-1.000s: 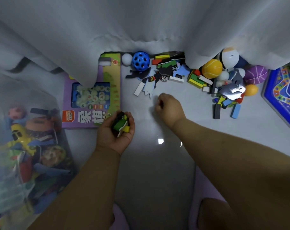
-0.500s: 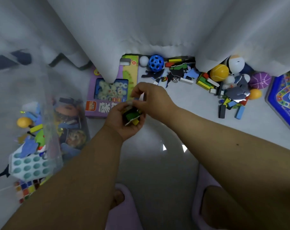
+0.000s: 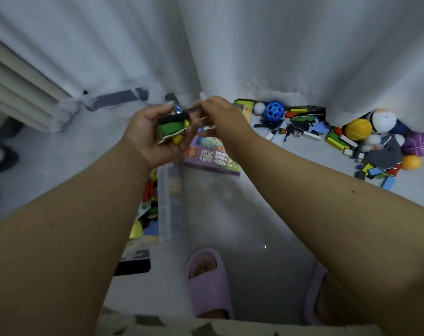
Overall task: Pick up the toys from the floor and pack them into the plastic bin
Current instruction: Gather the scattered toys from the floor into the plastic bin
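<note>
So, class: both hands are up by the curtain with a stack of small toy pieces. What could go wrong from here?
1. The left hand holds a loose stack of pieces; some may slip.
2. They might miss the plastic bin, whose wall sits below the left forearm.
3. Pieces by the curtain hem may be overlooked.

- The floor (image 3: 242, 226) is pale grey and glossy.
- A purple game box (image 3: 212, 156) lies flat on it near a clear plastic bin (image 3: 168, 202) holding toys.
- Further right, along the curtain's hem, lie a blue holed ball (image 3: 274, 111), a small white ball (image 3: 259, 108), scattered blocks (image 3: 337, 139) (many colours), a yellow ball (image 3: 358, 129) and a purple ball (image 3: 418, 143).
- Two lilac slippers (image 3: 208, 282) stand at the near edge.
</note>
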`<state>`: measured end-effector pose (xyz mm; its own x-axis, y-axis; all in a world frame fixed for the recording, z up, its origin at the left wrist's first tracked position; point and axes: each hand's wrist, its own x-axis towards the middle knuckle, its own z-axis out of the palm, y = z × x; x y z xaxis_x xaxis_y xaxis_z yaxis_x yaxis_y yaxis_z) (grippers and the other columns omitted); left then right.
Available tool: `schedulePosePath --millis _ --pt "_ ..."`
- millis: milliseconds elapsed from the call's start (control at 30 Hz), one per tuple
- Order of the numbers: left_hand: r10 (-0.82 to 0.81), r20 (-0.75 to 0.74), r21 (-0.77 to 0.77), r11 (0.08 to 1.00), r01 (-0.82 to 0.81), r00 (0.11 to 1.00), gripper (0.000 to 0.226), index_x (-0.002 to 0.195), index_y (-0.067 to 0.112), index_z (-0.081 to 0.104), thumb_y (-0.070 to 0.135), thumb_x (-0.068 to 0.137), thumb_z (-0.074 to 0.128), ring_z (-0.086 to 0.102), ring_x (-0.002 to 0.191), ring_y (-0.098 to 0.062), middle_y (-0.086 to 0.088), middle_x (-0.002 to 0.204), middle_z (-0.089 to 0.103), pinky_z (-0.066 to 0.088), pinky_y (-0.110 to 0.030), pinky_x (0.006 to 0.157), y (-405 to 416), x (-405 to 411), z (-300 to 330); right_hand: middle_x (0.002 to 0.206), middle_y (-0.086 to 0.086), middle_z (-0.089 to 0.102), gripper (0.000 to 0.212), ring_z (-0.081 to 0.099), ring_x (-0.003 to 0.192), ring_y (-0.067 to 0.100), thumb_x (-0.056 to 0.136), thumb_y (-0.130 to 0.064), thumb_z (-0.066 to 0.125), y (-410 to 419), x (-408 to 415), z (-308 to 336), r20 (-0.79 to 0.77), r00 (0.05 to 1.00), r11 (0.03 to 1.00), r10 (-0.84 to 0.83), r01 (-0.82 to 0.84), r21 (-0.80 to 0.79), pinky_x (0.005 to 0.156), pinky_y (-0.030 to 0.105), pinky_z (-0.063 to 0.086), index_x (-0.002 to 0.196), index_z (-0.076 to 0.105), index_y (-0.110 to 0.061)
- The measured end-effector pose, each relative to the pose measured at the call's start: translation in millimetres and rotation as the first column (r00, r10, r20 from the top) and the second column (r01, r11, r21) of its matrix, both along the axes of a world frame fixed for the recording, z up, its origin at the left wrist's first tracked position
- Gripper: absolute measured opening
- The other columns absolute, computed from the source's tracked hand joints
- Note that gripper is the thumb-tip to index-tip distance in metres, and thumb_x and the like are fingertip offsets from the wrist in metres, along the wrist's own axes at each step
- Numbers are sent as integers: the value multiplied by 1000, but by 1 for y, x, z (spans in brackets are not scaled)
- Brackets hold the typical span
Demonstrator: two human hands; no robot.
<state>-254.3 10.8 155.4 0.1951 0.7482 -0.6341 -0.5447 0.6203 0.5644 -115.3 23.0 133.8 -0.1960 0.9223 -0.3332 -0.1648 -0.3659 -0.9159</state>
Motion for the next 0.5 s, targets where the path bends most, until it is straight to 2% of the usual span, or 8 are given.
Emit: schedulePosePath --millis 67,133,233,333,400,467,500 --pt "33 -101 -13 999 -34 994 24 65 1 72 12 45 69 69 68 -23 -19 88 70 58 -28 59 -12 -28 18 82 5 50 24 50 71 15 99 -20 41 -13 -23 12 -119 991 992 67 -79 -99 67 28 46 115 53 -6" --pt "68 -222 -65 994 -84 973 26 69 1 71 10 45 70 69 73 -27 -19 86 68 59 -31 61 -26 -54 25 91 5 51 33 53 85 18 100 -27 39 -27 -43 17 -194 972 971 132 -166 -172 82 36 47 124 50 -6" --pt "29 -397 -139 986 -91 918 18 85 4 66 18 78 57 64 81 -30 -18 90 65 56 -34 75 -50 -76 24 113 6 54 49 51 108 21 99 -42 36 -44 -64 16 -242 945 929 221 -280 -243 98 41 42 135 44 -10" --pt "51 -513 -168 973 -158 857 39 97 5 65 39 88 48 61 82 -30 -16 95 62 49 -37 80 -61 -87 15 146 8 40 63 39 133 19 97 -53 33 -57 -79 11 -222 924 888 311 -365 -280 111 39 32 144 34 -11" --pt "14 -573 -204 966 -160 819 53 114 11 61 54 84 49 56 105 -32 -12 116 58 43 -44 96 -62 -87 15 151 7 34 67 33 139 18 96 -56 32 -62 -84 8 -186 926 886 328 -370 -280 116 39 25 146 32 -12" --pt "-41 -592 -216 970 -110 805 71 136 18 48 64 84 44 30 139 -31 -6 147 39 21 -51 114 -57 -81 21 152 6 34 66 32 140 17 96 -56 31 -63 -81 9 -157 931 896 329 -360 -260 116 38 25 146 32 -12" --pt "-47 -594 -193 977 -86 803 75 144 19 38 66 86 40 17 145 -27 -2 155 27 11 -50 117 -54 -73 26 151 5 36 64 34 139 17 97 -54 31 -63 -77 9 -140 936 904 324 -350 -247 115 37 26 145 33 -12"
